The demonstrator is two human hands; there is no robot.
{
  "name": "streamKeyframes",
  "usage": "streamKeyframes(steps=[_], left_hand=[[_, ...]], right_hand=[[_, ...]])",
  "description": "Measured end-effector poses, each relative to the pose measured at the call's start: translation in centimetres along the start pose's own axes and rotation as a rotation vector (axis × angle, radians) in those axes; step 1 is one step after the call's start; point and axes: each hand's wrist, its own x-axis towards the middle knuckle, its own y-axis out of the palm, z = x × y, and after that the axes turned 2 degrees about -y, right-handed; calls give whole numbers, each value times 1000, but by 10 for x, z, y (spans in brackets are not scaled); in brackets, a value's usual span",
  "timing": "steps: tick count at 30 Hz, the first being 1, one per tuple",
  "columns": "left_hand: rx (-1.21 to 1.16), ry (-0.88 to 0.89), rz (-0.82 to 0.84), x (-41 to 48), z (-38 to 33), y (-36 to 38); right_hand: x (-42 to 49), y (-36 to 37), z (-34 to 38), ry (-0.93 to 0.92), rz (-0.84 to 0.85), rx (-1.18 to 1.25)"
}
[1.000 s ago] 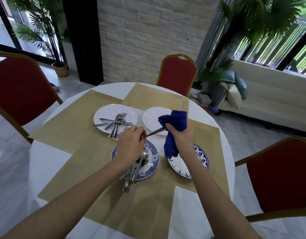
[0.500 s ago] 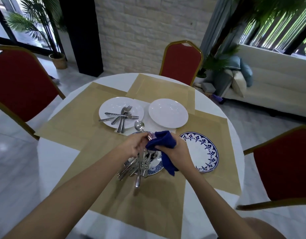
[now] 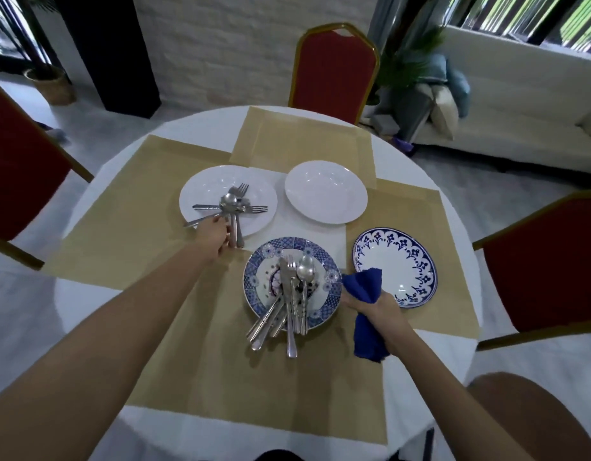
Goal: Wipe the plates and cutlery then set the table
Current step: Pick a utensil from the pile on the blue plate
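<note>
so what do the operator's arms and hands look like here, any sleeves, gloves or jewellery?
Left forearm and right forearm are bare all the way to the frame edge, with no sleeves in view. Left hand and right hand: no gloves, watch or bracelet, and no rings that I can make out. No markings visible.

Plates, four in all: a white plate (image 3: 204, 191) under the left hand (image 3: 212, 236); a second white plate (image 3: 325, 193) beyond both hands; a blue-patterned plate (image 3: 254, 271) between the hands; a blue-rimmed plate (image 3: 404, 261) just beyond the right hand (image 3: 375, 306); one blue cloth (image 3: 364, 287), in the right hand; two cutlery heaps, one heap (image 3: 232, 207) at the left hand, the other heap (image 3: 292, 301) between the hands, pieces too overlapped to count; four tan placemats (image 3: 128, 201); three red chairs (image 3: 335, 61).
</note>
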Motion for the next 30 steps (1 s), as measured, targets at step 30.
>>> streamKeyframes(steps=[30], left_hand=[[1244, 938, 210, -103, 90, 83]], right_hand=[[-12, 10, -73, -331, -14, -1371]])
